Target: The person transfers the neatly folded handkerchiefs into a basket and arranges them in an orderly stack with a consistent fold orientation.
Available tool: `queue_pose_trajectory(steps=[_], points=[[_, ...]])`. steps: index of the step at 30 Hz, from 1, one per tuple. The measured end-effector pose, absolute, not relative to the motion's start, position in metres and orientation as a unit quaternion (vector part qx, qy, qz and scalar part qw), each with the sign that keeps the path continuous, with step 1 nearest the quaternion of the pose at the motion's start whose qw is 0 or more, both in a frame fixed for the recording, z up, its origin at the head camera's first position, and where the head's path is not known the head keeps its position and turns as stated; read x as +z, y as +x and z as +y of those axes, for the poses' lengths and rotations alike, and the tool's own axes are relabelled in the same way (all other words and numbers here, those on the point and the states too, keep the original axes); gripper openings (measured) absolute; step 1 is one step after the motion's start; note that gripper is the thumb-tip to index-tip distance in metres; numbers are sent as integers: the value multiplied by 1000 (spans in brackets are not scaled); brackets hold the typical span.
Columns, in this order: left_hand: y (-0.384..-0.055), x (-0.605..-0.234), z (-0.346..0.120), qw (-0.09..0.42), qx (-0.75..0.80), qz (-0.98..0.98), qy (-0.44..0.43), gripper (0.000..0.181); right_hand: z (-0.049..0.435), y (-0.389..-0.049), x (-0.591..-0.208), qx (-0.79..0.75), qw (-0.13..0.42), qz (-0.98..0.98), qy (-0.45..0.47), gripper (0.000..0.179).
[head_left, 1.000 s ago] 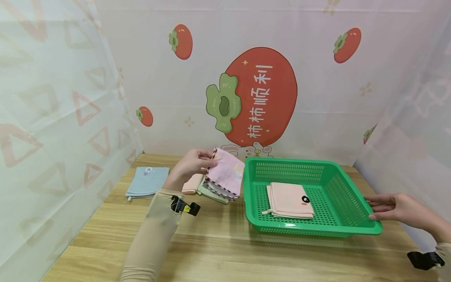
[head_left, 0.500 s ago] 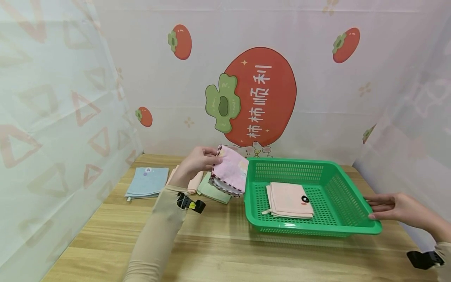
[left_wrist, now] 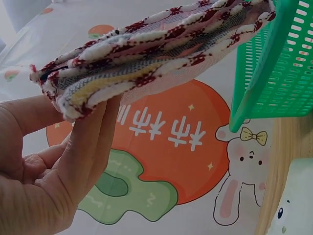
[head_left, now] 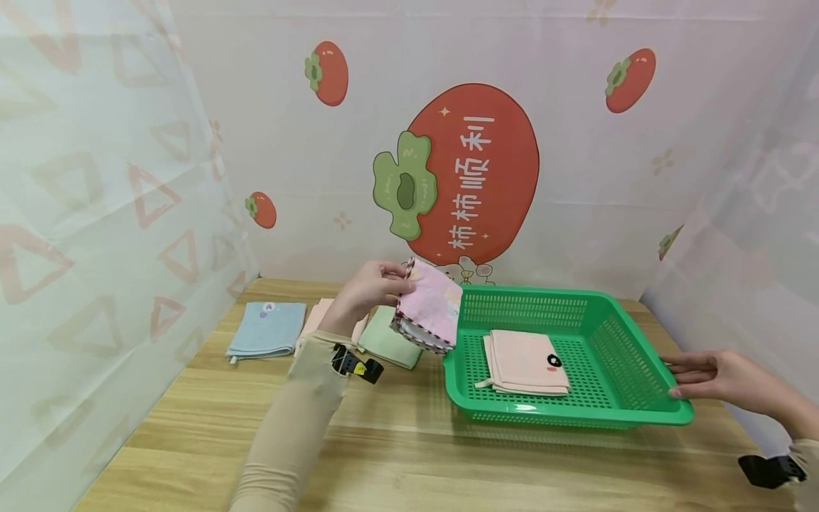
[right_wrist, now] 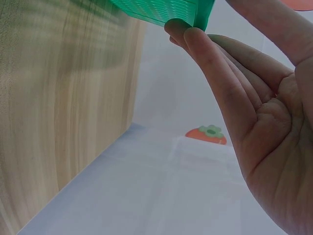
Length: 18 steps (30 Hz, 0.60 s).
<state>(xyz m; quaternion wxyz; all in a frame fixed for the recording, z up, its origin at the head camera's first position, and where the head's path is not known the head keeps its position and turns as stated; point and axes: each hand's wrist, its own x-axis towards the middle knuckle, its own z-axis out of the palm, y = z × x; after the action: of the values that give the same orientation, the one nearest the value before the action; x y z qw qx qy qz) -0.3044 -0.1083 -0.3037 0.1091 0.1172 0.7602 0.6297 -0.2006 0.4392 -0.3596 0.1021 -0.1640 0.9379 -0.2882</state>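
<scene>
My left hand (head_left: pixel 374 290) pinches a folded pink towel (head_left: pixel 430 302) with dark red-and-white stitched edges, its layers visible in the left wrist view. The towel hangs tilted at the left rim of a green plastic basket (head_left: pixel 621 414). Inside the basket lies a folded peach towel (head_left: pixel 521 361) with a black eye design. At the basket's right rim, my right hand (head_left: pixel 719 380) holds the edge, fingers below and thumb nearer the top. In the right wrist view, those fingertips (right_wrist: pixel 198 36) touch the green rim, while the thumb's tip is out of frame.
Left on the wooden table (head_left: pixel 409 469) lie a folded blue towel (head_left: pixel 269 329), another peach towel (head_left: pixel 313 320) partly behind my left arm, and a pale green towel (head_left: pixel 390 341). A printed cloth backdrop (head_left: pixel 281 128) encloses the back and sides.
My left hand has carried the pink towel rightward and slightly upward to the basket's left rim, uncovering more of the green towel. The right hand and basket stay in place.
</scene>
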Motion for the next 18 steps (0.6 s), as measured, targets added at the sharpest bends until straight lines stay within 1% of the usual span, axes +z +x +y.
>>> queue_pose_trajectory(steps=[12, 18], points=[[-310, -307, -95, 107, 636, 754, 126, 28, 437, -200, -359, -280, 104, 942, -149, 65], [-310, -307, -88, 110, 638, 752, 124, 27, 439, -200, -360, -286, 99, 940, -158, 63]])
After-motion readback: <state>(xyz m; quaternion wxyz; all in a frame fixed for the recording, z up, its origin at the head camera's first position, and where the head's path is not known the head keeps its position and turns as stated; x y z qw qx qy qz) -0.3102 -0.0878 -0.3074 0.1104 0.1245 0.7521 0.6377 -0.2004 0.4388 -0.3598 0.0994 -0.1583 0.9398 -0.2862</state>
